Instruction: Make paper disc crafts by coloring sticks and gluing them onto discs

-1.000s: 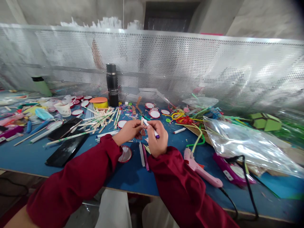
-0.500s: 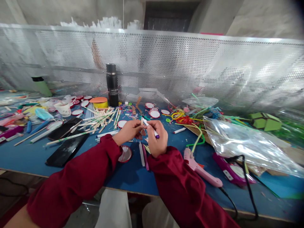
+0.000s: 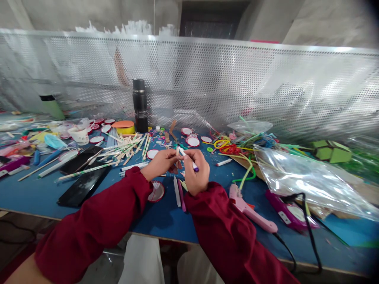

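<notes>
My right hand (image 3: 196, 171) is closed around a white marker (image 3: 194, 165) with a purple end, its tip pointing up and left. My left hand (image 3: 160, 162) pinches a small pale stick (image 3: 177, 151), upright against the marker's tip. Fingers hide most of the stick. Below the hands lie a grey-white pen (image 3: 177, 191) and a purple pen (image 3: 181, 195), side by side. A round red-rimmed white disc (image 3: 156, 191) rests by my left wrist, and another disc (image 3: 152, 154) lies behind that hand.
A pink glue gun (image 3: 251, 213) with a cord lies right of my right sleeve, near a purple device (image 3: 288, 213) and clear plastic bag (image 3: 308, 181). Left are two dark phones (image 3: 84, 185), a pile of sticks (image 3: 127, 148) and a paper cup (image 3: 79, 136). A black bottle (image 3: 140, 106) stands behind.
The marker's tip end has shifted very slightly right beside the small stick. Both hands otherwise keep their places and their grips.
</notes>
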`<state>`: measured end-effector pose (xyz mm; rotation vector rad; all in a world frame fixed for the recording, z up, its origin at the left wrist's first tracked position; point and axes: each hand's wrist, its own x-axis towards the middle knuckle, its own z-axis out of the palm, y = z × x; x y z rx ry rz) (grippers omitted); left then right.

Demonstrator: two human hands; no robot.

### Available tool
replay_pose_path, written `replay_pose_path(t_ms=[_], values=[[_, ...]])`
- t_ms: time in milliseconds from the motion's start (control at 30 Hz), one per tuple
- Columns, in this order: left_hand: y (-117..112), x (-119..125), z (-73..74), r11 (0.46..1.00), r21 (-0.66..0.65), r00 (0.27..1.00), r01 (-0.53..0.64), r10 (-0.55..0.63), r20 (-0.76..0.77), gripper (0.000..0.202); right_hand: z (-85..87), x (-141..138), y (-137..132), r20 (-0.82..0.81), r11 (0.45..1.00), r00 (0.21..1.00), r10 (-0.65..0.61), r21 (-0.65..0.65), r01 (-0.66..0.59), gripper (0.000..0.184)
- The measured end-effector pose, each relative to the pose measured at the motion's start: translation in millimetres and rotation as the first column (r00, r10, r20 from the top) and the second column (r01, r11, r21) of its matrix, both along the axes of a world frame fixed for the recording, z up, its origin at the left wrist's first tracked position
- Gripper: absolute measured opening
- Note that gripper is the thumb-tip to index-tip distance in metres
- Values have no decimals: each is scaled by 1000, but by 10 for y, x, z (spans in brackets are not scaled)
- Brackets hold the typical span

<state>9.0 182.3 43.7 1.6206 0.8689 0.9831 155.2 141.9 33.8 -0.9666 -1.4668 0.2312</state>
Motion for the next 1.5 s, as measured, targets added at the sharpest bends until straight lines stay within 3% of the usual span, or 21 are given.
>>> replay_pose_path(t_ms=[300, 1500], values=[[-25, 3, 44, 999, -52, 1000, -3, 3, -4, 32, -22, -7, 11, -2, 1000, 1000, 22, 4, -22, 15], [-13, -16, 37, 999, -42, 1000, -10, 10, 12, 23, -2, -3, -4, 2, 1000, 1000, 14, 5, -14, 14]])
